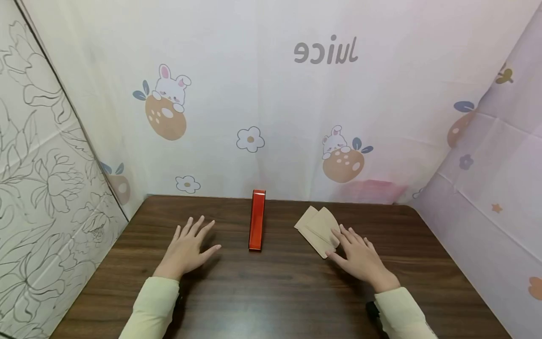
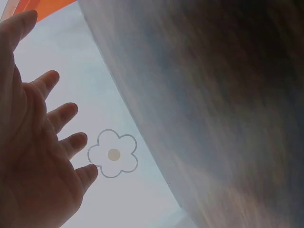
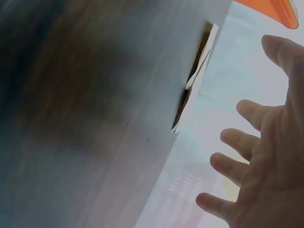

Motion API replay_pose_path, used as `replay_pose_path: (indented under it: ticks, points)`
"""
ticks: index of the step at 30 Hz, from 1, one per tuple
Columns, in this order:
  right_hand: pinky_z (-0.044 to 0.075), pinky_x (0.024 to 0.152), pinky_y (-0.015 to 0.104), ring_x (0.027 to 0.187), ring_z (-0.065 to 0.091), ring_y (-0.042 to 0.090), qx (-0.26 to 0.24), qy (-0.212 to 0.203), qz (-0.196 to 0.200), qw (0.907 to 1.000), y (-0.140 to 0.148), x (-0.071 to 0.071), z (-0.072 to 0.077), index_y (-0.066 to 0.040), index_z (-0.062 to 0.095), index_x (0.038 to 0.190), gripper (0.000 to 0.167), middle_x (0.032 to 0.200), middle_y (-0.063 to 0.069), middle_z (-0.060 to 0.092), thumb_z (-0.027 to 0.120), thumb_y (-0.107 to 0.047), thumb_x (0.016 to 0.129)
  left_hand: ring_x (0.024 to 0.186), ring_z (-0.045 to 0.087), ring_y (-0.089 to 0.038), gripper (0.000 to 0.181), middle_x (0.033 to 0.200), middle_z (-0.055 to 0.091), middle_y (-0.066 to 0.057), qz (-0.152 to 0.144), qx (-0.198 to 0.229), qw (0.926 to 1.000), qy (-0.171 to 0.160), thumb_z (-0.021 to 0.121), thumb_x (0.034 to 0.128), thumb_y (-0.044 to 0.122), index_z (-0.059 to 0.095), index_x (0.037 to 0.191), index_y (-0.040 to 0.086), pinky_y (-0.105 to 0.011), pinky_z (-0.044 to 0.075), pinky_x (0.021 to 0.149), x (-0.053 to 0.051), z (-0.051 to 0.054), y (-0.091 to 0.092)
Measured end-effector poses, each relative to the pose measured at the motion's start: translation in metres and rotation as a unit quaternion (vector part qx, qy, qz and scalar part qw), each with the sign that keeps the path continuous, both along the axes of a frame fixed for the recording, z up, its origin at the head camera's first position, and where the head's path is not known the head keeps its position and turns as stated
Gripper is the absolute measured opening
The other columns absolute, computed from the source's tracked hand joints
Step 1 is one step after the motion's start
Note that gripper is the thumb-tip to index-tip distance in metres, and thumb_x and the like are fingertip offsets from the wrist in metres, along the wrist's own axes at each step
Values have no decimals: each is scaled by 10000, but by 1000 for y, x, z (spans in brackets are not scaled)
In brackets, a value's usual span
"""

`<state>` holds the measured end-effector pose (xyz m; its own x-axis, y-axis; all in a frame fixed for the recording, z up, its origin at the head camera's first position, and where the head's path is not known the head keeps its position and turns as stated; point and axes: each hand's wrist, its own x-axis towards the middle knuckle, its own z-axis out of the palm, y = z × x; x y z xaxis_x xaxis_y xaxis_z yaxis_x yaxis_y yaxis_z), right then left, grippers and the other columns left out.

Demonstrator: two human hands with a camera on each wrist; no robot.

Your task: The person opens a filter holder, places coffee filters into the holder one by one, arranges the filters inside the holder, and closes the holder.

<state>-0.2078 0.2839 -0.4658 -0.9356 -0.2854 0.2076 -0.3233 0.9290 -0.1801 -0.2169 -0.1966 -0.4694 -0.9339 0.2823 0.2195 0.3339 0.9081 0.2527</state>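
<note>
Two thin, overlapping papery pieces (image 1: pixel 318 230)

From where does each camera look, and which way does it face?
Head: on the head, facing forward and down at table, tan pieces and printed cloth; left hand, right hand and sleeves show.
Left wrist: worn there, facing table and cloth; only the left hand shows.
Right wrist: worn there, facing table, cloth and tan pieces; only the right hand shows.
Shared by head and right wrist: tan pieces.

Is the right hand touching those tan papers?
Apart. The right wrist view shows pale cloth between the right hand and the tan papers.
</note>
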Motion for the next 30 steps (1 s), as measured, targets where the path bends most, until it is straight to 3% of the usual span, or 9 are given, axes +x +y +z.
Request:
replay_pose_path:
  ticks: [16,23,30]
  points:
    - [334,989,724,1341,443,440,-255,333,467,9980,-26,-3,-1,-126,513,1464,685,1487,183,473,621,-556,941,1449,253,-454,740,1568,365,-163,-402,62,9992,38,644,935,540,408,1541,187,-667,200,1126,-14,1,10]
    - [316,1022,712,1380,399,428,-321,101,508,9981,-40,-4,3,-153,498,1479,698,1519,156,444,586,-596,948,1422,298,-473,701,1531,414,-186,-533,99,9985,89,643,948,505,448,1512,138,-674,209,1117,-20,3,16]
    - [319,1026,705,1388,390,419,-240,25,642,9976,-52,-6,2,-175,469,1504,709,1536,131,428,571,-608,951,1418,303,-479,663,1522,417,-208,-730,342,9967,-117,672,958,406,449,1505,105,-670,236,1109,-25,6,21]
